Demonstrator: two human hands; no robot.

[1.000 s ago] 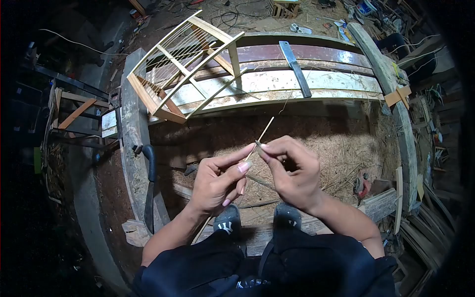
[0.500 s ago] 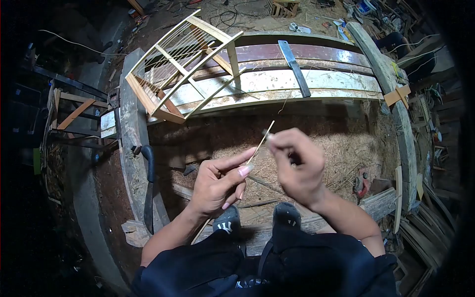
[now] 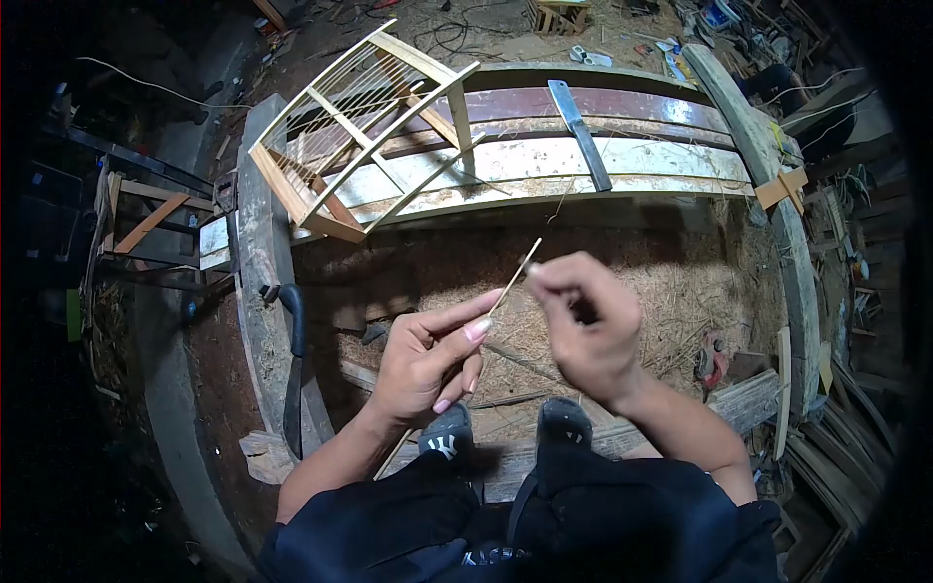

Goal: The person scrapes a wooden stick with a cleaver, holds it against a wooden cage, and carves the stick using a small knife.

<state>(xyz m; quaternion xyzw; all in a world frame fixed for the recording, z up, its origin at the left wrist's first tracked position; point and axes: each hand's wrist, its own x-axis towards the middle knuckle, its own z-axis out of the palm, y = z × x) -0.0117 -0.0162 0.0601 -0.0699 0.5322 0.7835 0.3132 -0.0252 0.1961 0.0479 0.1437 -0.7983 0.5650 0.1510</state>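
My left hand [image 3: 426,364] pinches a thin bamboo stick [image 3: 521,266] between thumb and fingers; the stick slants up to the right. Beside the stick's upper end is my right hand [image 3: 598,325], its fingers curled and closed. Something small and dark seems to be at its fingertips, too blurred to name. Beyond the hands, a wooden frame [image 3: 335,227] strung with several thin rods rests tilted on the left of the plank bench [image 3: 671,155]. A long flat blade [image 3: 580,136] lies across the planks.
A tool with a dark curved handle [image 3: 295,325] rests against the left beam [image 3: 255,223]. Wood shavings [image 3: 641,301] cover the ground below the bench. A red tool [image 3: 714,364] lies at the right. Wooden strips [image 3: 836,447] are piled at lower right.
My right hand has shifted very slightly beside the stick, fingers still closed. My left hand keeps the same grip on the stick, and the frame and blade stay put.
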